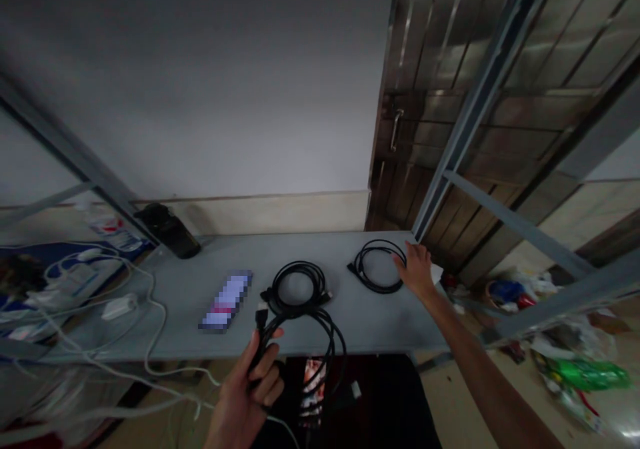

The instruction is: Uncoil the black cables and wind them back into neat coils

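My left hand (255, 386), near the front edge of the table, is closed around a looped black cable (337, 342). One plug with a pale metal end sticks up beside the thumb; another hangs lower right of the loops. Just behind it on the tabletop lies a second coiled black cable (299, 266), partly overlapped in view by the held loops. At the right end, my right hand (417, 268) reaches to a third coiled black cable (383, 290). Its thumb is at that coil's right rim, with the fingers apart from the thumb; whether it touches is unclear.
A phone (227, 299) with a lit, blurred screen lies left on the grey table (200, 349). Behind it stands a black device (170, 230). White cords and a power strip (75, 286) crowd the left end. Metal posts (465, 116) rise at the right.
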Motion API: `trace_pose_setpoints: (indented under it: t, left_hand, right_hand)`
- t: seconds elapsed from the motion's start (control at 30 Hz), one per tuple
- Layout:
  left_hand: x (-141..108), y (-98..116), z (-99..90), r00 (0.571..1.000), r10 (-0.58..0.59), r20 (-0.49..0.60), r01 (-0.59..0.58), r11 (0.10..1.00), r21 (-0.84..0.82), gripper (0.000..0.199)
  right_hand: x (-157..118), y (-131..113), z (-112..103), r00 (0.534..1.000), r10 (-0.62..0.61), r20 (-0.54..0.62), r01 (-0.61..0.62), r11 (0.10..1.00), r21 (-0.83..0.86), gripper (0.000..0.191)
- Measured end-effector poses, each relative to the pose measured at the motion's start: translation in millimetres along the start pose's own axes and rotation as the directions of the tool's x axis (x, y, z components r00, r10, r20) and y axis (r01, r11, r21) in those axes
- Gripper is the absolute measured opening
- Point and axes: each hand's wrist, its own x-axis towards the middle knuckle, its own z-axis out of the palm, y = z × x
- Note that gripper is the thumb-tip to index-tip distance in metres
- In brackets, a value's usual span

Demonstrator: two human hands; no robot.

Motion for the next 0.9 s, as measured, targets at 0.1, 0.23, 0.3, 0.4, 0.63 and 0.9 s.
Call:
trace_pose_setpoints:
  t: [0.1,0.23,0.3,0.4,0.63,0.9]
  left_hand:
    - [-4.5,-7.3,13.9,1.0,-0.002,0.004,0.002,1.0,-0.031,0.07]
    - [-9.8,-18.9,43.3,0.995,-0.019,0.102,0.027,0.997,-0.076,0.068]
    - [-12.9,-23.3,59.7,0.985,-0.034,0.171,0.053,0.993,-0.108,0.064]
    - [-16.0,-27.0,79.3,0.972,-0.029,0.235,0.061,0.99,-0.129,0.054]
    - [-17.1,-31.3,95.3,0.976,-0.031,0.217,0.086,0.965,-0.248,0.03]
    - [-21.8,-53.6,94.1,0.976,0.05,0.21,-0.048,0.999,-0.014,0.026]
  right_hand:
    - [-47.4,-35.6,-24.2,0.96,-0.24,-0.143,0.252,0.965,0.076,0.045]
    - [-146.3,-95.7,-52.8,0.797,-0.602,0.047,0.555,0.761,0.336,0.028]
    - [-188.0,-116.0,-53.3,0.737,-0.653,0.175,0.557,0.733,0.39,0.067]
    - [-222.3,-126.7,-42.8,0.735,-0.63,0.25,0.533,0.765,0.362,0.046]
    - [-241.5,-122.0,-47.9,0.792,-0.546,0.272,0.463,0.829,0.314,0.022]
    - [-263.8,-114.2,-40.1,0.901,-0.412,0.138,0.342,0.867,0.363,0.044]
